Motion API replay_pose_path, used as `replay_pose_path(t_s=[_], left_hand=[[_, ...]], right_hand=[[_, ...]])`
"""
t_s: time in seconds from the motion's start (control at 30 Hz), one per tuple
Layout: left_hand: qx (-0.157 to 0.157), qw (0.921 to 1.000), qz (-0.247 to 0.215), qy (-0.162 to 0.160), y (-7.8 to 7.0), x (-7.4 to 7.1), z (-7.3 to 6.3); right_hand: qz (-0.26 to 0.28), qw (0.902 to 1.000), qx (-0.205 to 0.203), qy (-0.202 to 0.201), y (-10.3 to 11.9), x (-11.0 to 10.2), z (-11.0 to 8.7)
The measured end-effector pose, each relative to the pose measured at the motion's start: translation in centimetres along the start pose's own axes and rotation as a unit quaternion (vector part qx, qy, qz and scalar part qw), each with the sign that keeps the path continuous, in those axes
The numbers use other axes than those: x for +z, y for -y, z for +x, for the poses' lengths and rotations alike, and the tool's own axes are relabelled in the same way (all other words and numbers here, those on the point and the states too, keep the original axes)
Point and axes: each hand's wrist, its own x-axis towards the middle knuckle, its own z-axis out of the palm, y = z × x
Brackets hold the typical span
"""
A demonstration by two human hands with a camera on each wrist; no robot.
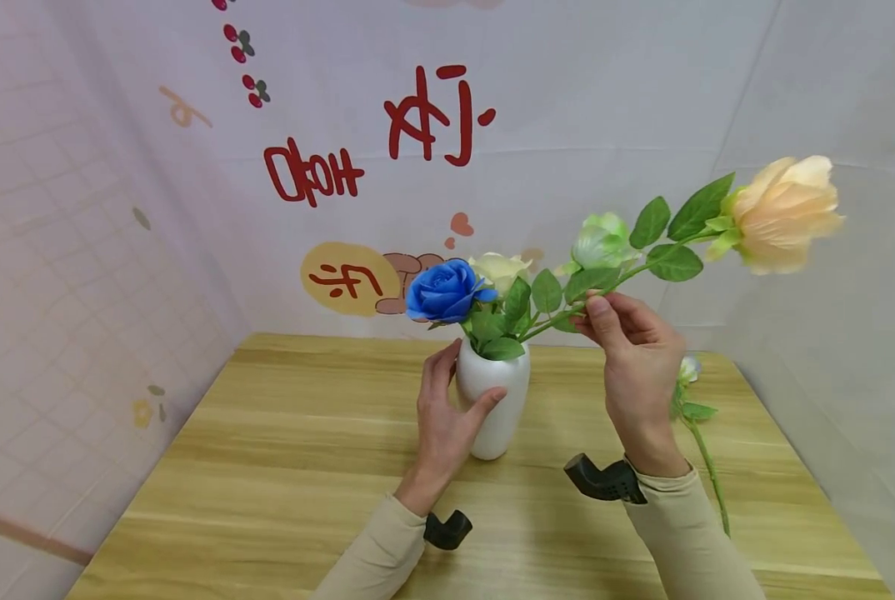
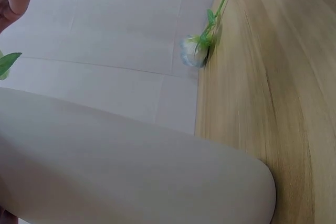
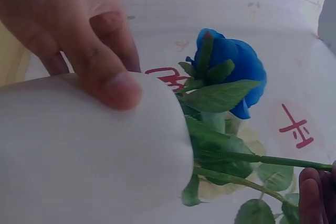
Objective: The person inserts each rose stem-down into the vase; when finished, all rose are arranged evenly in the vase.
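A white vase [image 1: 498, 408] stands upright on the table, and my left hand [image 1: 447, 417] grips it round its upper left side, thumb across the front. My right hand [image 1: 638, 358] pinches the green stem of a peach artificial rose [image 1: 785, 215] between thumb and fingers. That stem slants down leftward into the vase mouth, its flower leaning far to the right. Also in the vase are a blue rose [image 1: 446, 292], a cream rose [image 1: 500, 271] and a pale green flower [image 1: 601, 242]. In the right wrist view, the stem [image 3: 283, 161] enters the vase; its lower end is hidden.
Another flower, whitish-blue [image 2: 194, 51], lies on the wooden table [image 1: 290, 433] at the right, partly behind my right forearm. White printed cloth [image 1: 605, 92] hangs close behind the table and along both sides. Each wrist carries a black camera mount [image 1: 601, 479].
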Motion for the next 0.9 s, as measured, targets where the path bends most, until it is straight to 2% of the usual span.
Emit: replay_pose_path(t_s=[0.17, 0.33, 0.57, 0.9], left_hand=[[0.010, 0.9999, 0.002, -0.002, 0.0, 0.0, 0.1], [0.012, 0.9999, -0.010, 0.005, 0.1, 0.1, 0.1], [0.015, 0.9993, -0.035, 0.004, 0.3, 0.3, 0.3], [0.010, 0.9991, -0.041, 0.001, 0.4, 0.5, 0.5]], right_hand=[[-0.065, 0.9973, 0.020, 0.027, -1.4, 0.5, -0.7], [-0.106, 0.9925, 0.042, 0.042, -2.5, 0.7, -1.4], [-0.207, 0.9750, 0.060, 0.054, -3.7, 0.8, -2.2], [-0.209, 0.9702, 0.092, 0.081, -2.8, 2.2, -2.9]])
